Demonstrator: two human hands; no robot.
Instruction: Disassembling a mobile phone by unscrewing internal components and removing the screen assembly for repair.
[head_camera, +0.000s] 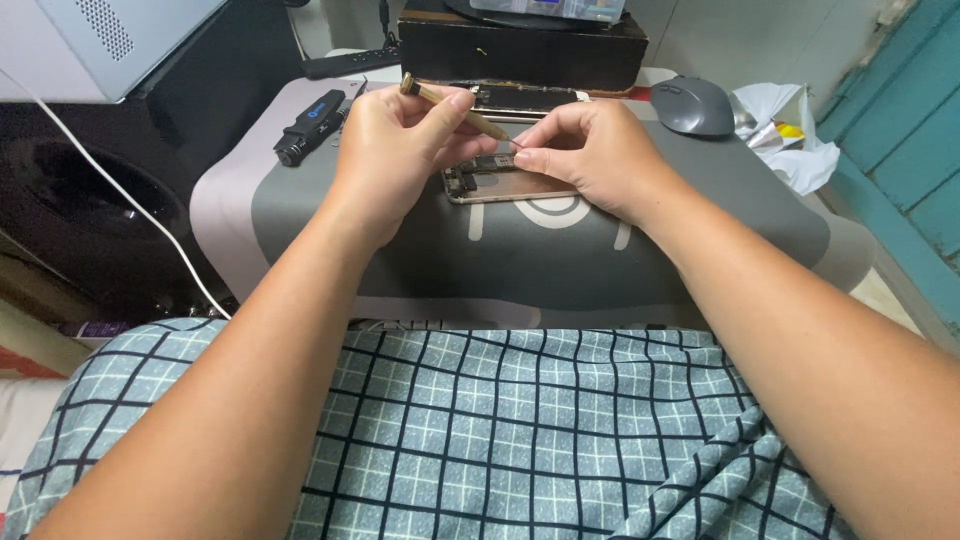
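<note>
The left hand (395, 140) is clamped on a slim brass-coloured metal screwdriver (455, 108), its tip angled down toward the opened gold-edged phone body (500, 185); the right hand (590, 150) has thumb and forefinger pinched together at the screwdriver tip, resting on the phone body; the phone body lies on a grey rubber work mat (540, 250); a grey computer mouse (692, 105) sits well apart at the mat's far right.

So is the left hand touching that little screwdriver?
Touching. The head view shows the left hand pinching the screwdriver between thumb and fingers, with its tip pointing down at the open phone.
</note>
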